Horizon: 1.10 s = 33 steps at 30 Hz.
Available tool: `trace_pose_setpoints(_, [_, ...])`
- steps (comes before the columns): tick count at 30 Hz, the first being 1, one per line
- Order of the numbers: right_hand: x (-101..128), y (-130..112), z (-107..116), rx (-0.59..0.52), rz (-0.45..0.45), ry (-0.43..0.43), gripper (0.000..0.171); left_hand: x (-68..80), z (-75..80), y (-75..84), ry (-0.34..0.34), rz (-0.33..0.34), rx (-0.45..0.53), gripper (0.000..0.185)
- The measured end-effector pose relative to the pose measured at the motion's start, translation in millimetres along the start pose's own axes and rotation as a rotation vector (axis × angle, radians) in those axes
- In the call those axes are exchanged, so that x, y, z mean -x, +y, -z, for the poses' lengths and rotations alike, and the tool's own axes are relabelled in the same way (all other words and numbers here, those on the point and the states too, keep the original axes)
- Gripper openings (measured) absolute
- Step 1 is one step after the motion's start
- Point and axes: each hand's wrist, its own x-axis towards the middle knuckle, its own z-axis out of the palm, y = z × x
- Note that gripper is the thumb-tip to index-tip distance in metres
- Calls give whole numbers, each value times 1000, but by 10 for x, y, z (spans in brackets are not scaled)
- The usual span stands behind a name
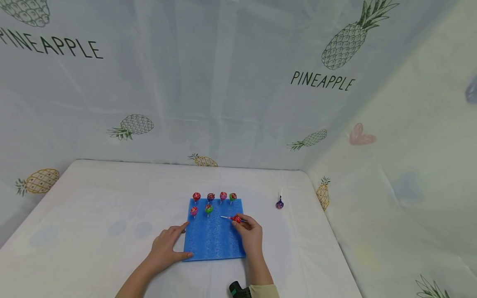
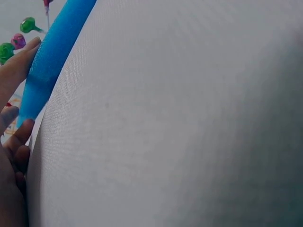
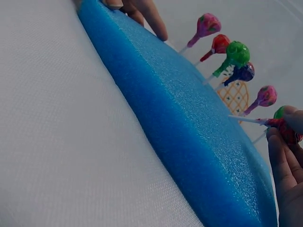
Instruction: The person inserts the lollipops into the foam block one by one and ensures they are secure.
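Firstly, we pressed our left hand (image 1: 166, 247) flat, fingers straight, against the left edge of the square blue foam pad (image 1: 214, 238) on the white cloth-covered table (image 1: 93, 215). Our right hand (image 1: 250, 232) pinched a red-wrapped lollipop (image 1: 236, 219) by its head over the pad's right part, white stick pointing left, below six upright wrapped lollipops (image 1: 208, 209); a purple-wrapped lollipop (image 1: 279, 203) lay well apart.
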Motion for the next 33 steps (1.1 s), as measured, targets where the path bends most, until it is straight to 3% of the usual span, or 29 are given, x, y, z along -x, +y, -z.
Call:
trace_pose_setpoints(8, [-102, 269, -4, 58, 21, 17, 29, -4, -4, -6, 0, -8, -5, 101])
trace_pose_setpoints(16, [8, -148, -90, 180, 72, -26, 26, 9, 4, -6, -7, -11, -7, 101])
trace_pose_setpoints(20, [-28, -142, -123, 156, 96, -37, 29, 4, -6, -13, -6, -6, 0, 102])
trace_pose_setpoints(25, [-143, 45, -162, 82, 80, -33, 35, -4, -16, -21, -4, 0, 1, 102])
trace_pose_setpoints(33, [-212, 134, -239, 92, 85, -22, 35, -3, -16, -19, -4, 4, -3, 102])
